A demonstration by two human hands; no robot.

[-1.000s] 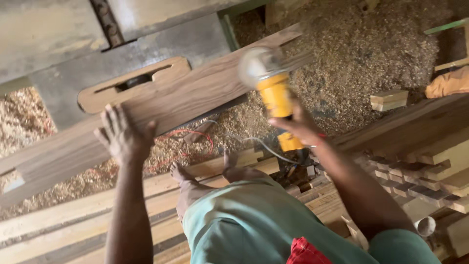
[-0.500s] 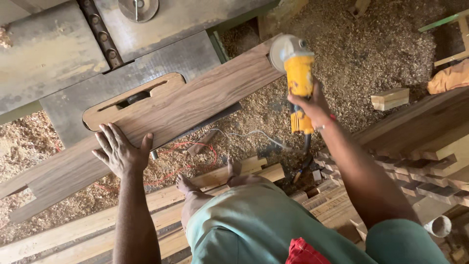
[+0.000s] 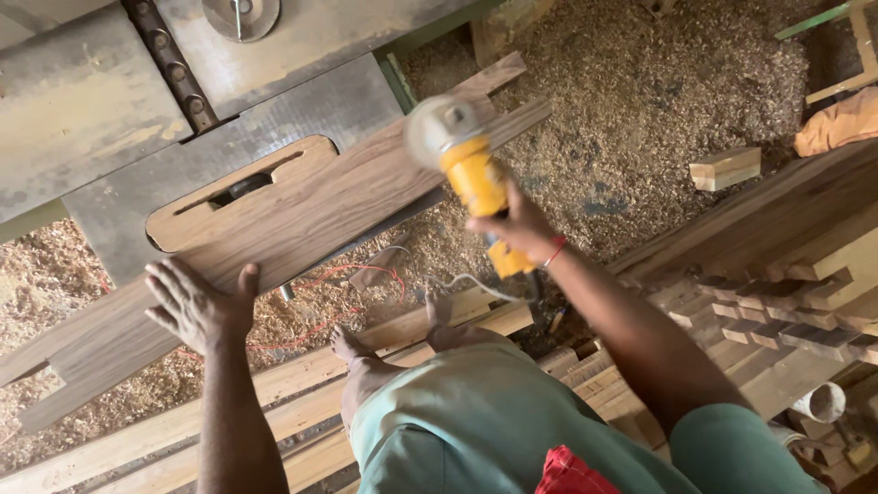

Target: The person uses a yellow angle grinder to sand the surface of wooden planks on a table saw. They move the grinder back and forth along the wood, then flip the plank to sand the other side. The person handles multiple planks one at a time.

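The right hand is clamped around the yellow body of the grinder, and the tool has swung back along the plank: half a second ago its disc sat at the plank's far end, and now it blurs over the board face nearer the middle, tilted toward the left hand. The blur suggests the disc is moving fast, and it looks to be on or just above the wood; I cannot tell which. The grinder's cord trails down from its tail toward the sawdust.

The left hand lies flat and open on the plank's near end, fingers spread, pressing rather than gripping. It has slid slightly toward that end since the earlier picture, so the two hands are further apart on the board.

The plank rests slantwise across the grey bench, over a wooden insert with a slot. A small block lies in the sawdust beyond the grinder, and stacked boards sit to the right of the plank.

The sweep back reads as another sanding pass along the same face.
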